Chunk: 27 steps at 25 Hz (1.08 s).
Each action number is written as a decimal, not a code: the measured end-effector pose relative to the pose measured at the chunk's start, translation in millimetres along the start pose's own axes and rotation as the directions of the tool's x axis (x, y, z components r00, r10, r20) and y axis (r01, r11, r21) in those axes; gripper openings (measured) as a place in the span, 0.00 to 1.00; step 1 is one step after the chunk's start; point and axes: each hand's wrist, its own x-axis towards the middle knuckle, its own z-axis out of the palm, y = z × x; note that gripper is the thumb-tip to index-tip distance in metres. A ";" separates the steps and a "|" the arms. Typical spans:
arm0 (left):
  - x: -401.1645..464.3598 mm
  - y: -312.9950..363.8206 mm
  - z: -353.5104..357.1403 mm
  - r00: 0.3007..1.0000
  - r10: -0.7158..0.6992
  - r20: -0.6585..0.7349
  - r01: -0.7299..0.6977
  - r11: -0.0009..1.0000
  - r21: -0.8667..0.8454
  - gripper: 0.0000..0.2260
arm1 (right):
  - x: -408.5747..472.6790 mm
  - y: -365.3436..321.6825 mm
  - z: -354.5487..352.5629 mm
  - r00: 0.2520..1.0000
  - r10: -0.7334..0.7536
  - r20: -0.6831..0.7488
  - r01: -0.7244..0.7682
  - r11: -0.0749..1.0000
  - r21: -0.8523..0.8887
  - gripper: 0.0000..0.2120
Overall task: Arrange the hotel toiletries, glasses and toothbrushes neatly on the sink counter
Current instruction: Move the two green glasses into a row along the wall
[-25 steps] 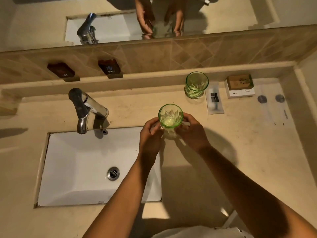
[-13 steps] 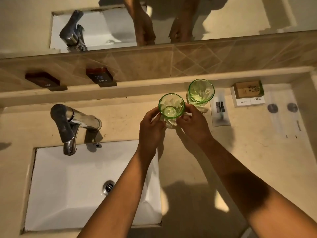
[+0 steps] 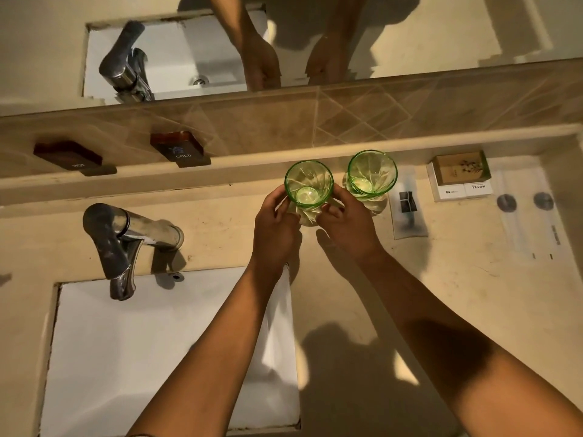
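- Left hand (image 3: 275, 223) and right hand (image 3: 346, 227) curled around lower body of near green glass (image 3: 308, 185) from opposite sides; two-sided grip likely for steady, upright placement.
- Held just left of second green glass (image 3: 372, 172), close to back ledge (image 3: 126, 181); apparently meant to form a pair.
- Sachet (image 3: 408, 205), then boxed toiletries (image 3: 461, 176), right of second green glass.
- Contact between held glass base and counter (image 3: 441, 294) hidden by fingers.
- Clear packets farther right hard to identify; printing unreadable.
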 end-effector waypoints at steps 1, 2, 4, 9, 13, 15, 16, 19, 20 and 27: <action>-0.6 0.1 -0.2 1.000 0.002 0.005 -0.002 1.000 -0.003 0.21 | 0.3 -1.1 1.0 1.000 0.005 0.003 -0.005 1.000 -0.001 0.25; -0.3 -0.1 -0.2 1.000 0.003 0.008 -0.003 1.000 -0.012 0.21 | 0.4 -2.3 1.6 1.000 0.009 0.006 -0.009 1.000 -0.002 0.25; 0.5 1.0 0.3 1.000 -0.002 0.005 0.002 1.000 -0.027 0.22 | 2.4 -2.7 1.6 1.000 0.011 -0.001 -0.011 1.000 -0.004 0.24; 2.8 4.2 1.8 1.000 -0.022 0.004 0.022 0.998 -0.052 0.23 | 4.9 -4.6 3.5 1.000 0.008 -0.006 -0.008 1.000 -0.021 0.25; 5.6 4.4 1.2 1.000 0.010 -0.008 -0.010 1.000 -0.015 0.24 | 5.6 -6.6 5.1 1.000 0.013 -0.009 -0.013 1.000 -0.028 0.25; 4.8 6.1 1.2 1.000 0.016 -0.004 -0.016 1.000 -0.010 0.23 | 4.4 -8.7 5.2 1.000 0.001 -0.002 -0.001 1.000 -0.016 0.25; 4.2 7.3 1.9 1.000 0.012 -0.002 -0.012 1.000 -0.018 0.23 | 4.4 -7.2 4.5 1.000 -0.004 0.000 0.004 1.000 -0.014 0.24; 1.8 5.8 3.5 0.998 -0.038 -0.047 0.039 0.999 0.012 0.26 | 0.7 -3.0 1.9 1.000 0.014 0.021 -0.013 0.999 -0.042 0.21; -0.4 3.4 2.7 0.995 -0.075 -0.064 0.076 0.997 0.011 0.25 | -2.4 1.3 -1.1 0.999 0.023 0.029 -0.021 0.998 -0.065 0.19; -73.9 -40.9 -5.2 0.977 -0.211 0.021 0.210 0.976 0.050 0.13 | -77.1 50.9 -50.5 0.963 0.216 -0.161 -0.217 0.976 0.010 0.17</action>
